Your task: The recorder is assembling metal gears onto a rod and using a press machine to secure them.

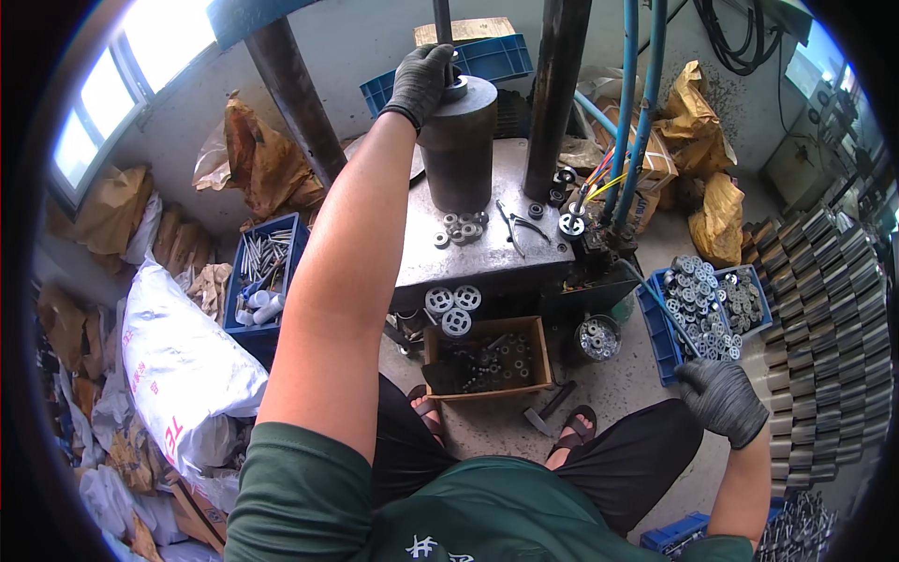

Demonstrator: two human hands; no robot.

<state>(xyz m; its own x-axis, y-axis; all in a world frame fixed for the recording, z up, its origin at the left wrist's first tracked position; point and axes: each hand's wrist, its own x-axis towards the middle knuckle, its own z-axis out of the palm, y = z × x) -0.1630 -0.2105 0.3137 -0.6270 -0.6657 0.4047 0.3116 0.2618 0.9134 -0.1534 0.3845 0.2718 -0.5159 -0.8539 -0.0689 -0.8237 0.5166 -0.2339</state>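
Note:
My left hand [421, 82], in a dark grey glove, reaches to the top of a thick steel cylinder [457, 150]. Its fingers close around a small part they mostly hide, beside a metal ring [455, 88] on the cylinder's top face. Just above the fingers, a dark vertical press rod [442, 21] comes down. At the lower right my gloved right hand [721, 401] grips the end of a long thin lever [659, 304] that runs from the press's side. On the press table [421, 267], small metal rings [461, 229] and a pair of pliers [517, 227] lie before the cylinder.
Three spoked metal discs [456, 321] sit at the table's front, above a wooden box [489, 393] of parts. A hammer [550, 409] lies by my feet. Blue crates [661, 342] of discs stand right, near stacked metal cylinders [824, 328]. Steel columns [559, 103] flank the press.

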